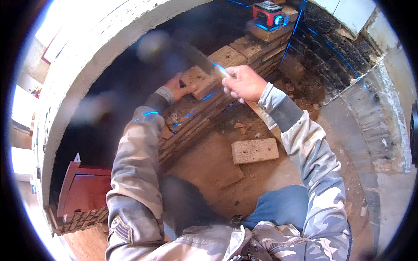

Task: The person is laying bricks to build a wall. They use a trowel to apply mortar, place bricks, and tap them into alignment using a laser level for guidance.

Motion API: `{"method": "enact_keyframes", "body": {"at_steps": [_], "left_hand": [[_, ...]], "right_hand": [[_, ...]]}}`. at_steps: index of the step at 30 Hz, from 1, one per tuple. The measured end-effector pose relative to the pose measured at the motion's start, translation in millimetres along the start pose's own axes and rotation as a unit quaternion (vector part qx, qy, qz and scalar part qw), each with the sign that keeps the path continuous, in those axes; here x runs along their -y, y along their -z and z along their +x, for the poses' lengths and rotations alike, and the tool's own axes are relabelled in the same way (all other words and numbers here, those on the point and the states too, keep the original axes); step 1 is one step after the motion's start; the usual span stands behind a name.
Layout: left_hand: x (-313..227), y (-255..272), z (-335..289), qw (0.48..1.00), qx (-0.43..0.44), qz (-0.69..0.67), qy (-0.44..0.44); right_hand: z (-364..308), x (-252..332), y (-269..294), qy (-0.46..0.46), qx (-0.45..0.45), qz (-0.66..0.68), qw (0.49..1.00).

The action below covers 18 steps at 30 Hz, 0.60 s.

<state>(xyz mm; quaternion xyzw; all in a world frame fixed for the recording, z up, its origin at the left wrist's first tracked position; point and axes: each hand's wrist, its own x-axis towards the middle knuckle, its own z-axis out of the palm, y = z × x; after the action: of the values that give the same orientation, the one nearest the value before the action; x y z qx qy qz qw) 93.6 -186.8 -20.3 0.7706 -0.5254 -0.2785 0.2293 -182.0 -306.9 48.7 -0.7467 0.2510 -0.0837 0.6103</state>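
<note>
Your camo jacket point(204, 243) is right up close. Your left hand point(177, 87) grips a brick point(198, 79) atop the low brick wall point(196, 119); your right hand point(246, 82) is clamped round a tool point(262, 115). Dusty floor point(207, 161) (rubble too), loose brick point(255, 151), sooty wall point(335, 65), blue light lines point(208, 97).

Tool's blade point(204, 59): blurred | left hand point(177, 88): fingers partly hidden | black object point(414, 124): cut off, right rim

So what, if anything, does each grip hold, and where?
The right grip holds a tool by its handle; the left grip touches a brick at its left end, whether it holds is unclear.
</note>
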Motion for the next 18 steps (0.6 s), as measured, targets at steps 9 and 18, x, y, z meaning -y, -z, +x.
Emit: {"method": "enact_keyframes", "body": {"at_steps": [9,18], "left_hand": [[-0.1,3.7,-2.7,1.000,-0.014,0.001,-0.024],[10.6,-7.6,10.4,0.999,0.009,-0.043,-0.027]], "right_hand": [[7.1,-11.1,27.3,0.025,-0.120,0.051,0.991],[-6.5,-24.9,26.3,0.005,-0.048,-0.033,0.998]]}}
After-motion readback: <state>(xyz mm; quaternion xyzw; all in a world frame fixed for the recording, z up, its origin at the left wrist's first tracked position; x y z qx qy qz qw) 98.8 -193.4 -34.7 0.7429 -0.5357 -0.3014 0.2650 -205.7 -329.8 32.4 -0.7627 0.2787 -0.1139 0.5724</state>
